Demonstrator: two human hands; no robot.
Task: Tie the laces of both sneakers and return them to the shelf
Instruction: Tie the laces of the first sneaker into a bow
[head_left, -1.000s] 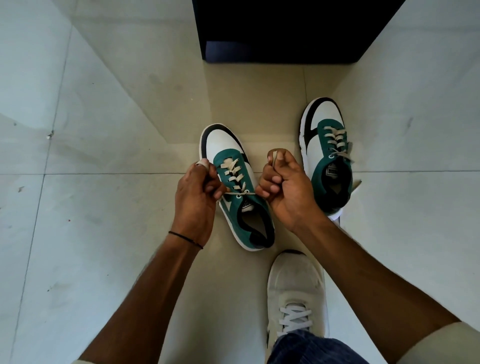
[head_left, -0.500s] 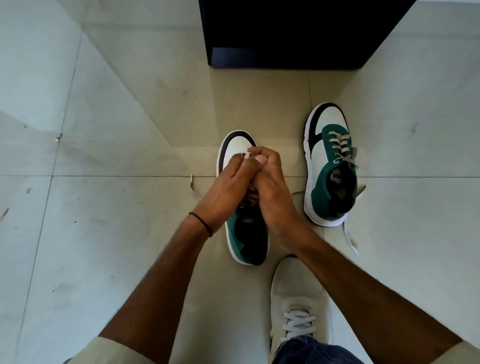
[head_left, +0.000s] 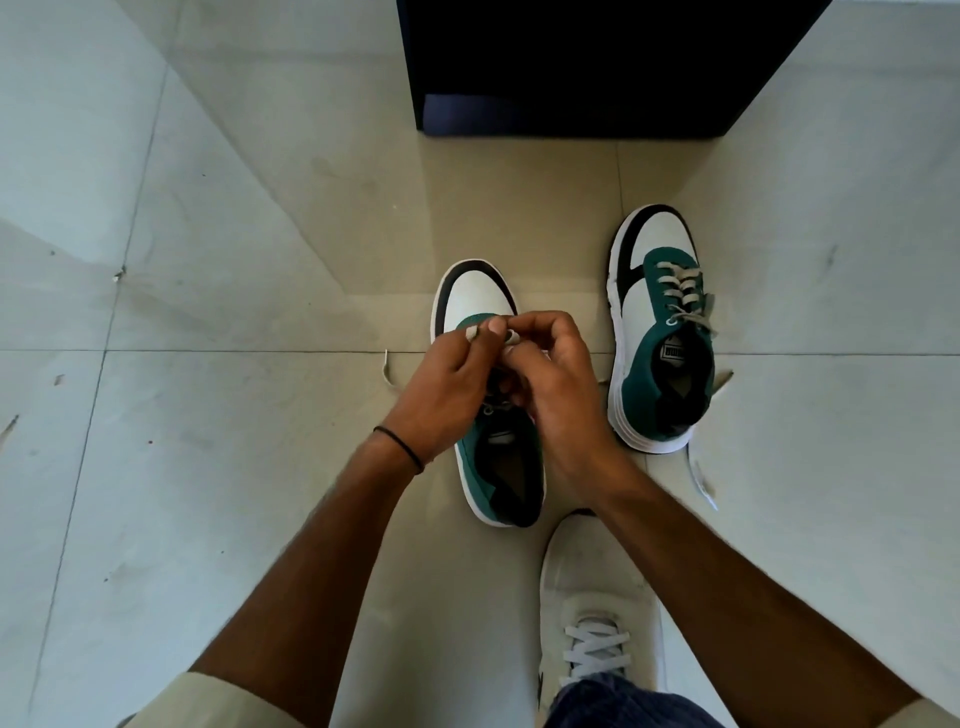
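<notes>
Two green, white and black sneakers stand on the tiled floor, toes pointing away. Over the left sneaker (head_left: 475, 299) my left hand (head_left: 447, 387) and my right hand (head_left: 558, 387) meet, each pinching a loop of its beige lace (head_left: 511, 338). The hands hide its lacing. One loose lace end (head_left: 385, 370) trails on the floor to the left. The right sneaker (head_left: 660, 332) stands apart, its laces untied, with a lace end (head_left: 701, 478) lying behind its heel.
A dark shelf unit (head_left: 571, 67) stands at the far end of the floor, just beyond the sneakers. My own foot in a white shoe (head_left: 592, 613) is planted near the left sneaker's heel. Pale tiles (head_left: 182, 467) spread to both sides.
One second ago my hands were apart, pulling the lace tight sideways. They then came together over the sneaker and now hold small loops; the lace end lies on the floor at left.
</notes>
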